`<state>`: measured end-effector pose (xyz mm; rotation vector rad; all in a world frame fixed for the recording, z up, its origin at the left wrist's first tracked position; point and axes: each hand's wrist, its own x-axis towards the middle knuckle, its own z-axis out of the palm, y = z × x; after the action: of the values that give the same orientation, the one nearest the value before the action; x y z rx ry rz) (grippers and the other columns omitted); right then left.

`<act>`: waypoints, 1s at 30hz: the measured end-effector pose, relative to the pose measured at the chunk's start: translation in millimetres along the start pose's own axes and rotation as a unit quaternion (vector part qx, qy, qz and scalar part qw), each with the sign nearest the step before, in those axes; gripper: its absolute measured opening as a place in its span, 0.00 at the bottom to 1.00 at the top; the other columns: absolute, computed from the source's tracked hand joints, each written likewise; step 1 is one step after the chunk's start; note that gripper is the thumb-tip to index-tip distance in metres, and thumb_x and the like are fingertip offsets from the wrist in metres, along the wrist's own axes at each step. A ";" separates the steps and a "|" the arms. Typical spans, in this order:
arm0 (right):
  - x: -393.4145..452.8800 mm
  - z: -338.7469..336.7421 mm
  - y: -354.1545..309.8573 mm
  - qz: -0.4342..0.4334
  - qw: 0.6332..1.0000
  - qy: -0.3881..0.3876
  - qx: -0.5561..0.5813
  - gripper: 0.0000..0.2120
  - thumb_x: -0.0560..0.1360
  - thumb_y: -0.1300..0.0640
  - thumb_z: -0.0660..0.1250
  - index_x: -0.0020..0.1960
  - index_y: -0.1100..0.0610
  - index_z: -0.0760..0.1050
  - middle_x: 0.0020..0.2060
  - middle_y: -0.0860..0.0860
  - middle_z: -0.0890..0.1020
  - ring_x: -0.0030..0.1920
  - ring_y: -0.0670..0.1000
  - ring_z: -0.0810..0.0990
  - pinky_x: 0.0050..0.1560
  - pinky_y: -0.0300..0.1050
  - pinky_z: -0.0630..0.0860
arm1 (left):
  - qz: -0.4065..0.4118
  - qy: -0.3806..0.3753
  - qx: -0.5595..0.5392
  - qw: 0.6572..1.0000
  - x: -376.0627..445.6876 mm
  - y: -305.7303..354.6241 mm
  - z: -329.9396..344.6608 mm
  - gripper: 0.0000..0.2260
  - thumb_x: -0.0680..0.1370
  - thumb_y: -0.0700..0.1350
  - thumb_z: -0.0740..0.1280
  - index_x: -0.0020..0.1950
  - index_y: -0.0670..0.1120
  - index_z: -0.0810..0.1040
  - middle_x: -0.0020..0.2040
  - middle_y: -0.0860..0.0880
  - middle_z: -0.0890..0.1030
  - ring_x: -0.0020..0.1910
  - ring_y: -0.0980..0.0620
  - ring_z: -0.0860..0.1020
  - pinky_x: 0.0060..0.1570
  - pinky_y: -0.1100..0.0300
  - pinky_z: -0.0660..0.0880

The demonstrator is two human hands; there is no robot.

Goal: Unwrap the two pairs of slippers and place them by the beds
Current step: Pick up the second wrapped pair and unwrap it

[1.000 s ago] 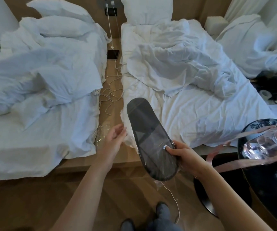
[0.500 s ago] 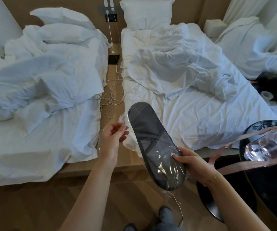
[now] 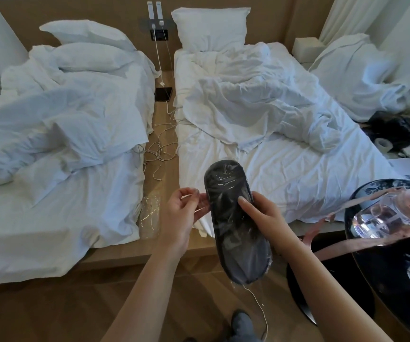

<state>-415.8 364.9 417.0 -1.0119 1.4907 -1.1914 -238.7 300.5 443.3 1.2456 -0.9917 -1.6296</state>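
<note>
A dark grey pair of slippers point(image 3: 233, 225) sealed in clear plastic wrap hangs upright in front of me, over the foot of the right bed point(image 3: 285, 149). My right hand point(image 3: 260, 213) grips the pack from its right side, thumb across the front. My left hand point(image 3: 184, 213) pinches the loose clear plastic at the pack's left edge. The left bed point(image 3: 58, 154) lies to the left. A crumpled piece of clear plastic point(image 3: 149, 213) lies on the wooden strip between the beds.
White charging cables point(image 3: 159, 149) and a dark phone point(image 3: 163, 94) lie in the gap between the beds. A black round table point(image 3: 394, 275) with a clear water bottle point(image 3: 391, 213) stands at right. Wooden floor below; my grey-socked foot point(image 3: 242, 324) shows at the bottom.
The slipper pack has turned more upright and come closer. My left hand moved right from open air onto the pack's plastic edge, and my right hand shifted higher on the pack.
</note>
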 end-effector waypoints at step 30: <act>-15.9 10.5 -18.4 -0.039 0.993 0.018 -0.111 0.15 0.78 0.52 0.64 0.34 0.54 0.70 0.24 0.43 0.70 0.28 0.41 0.68 0.32 0.36 0.66 | 0.416 0.034 0.488 0.767 3.9 10.7 -5.1 0.06 0.74 0.43 0.71 0.50 0.44 0.81 0.50 0.48 0.79 0.51 0.52 0.77 0.48 0.71 0.71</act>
<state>-401.4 374.7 437.0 -1.2119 1.6521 -1.1213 -232.8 292.7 451.1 1.1386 -2.0922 -0.2958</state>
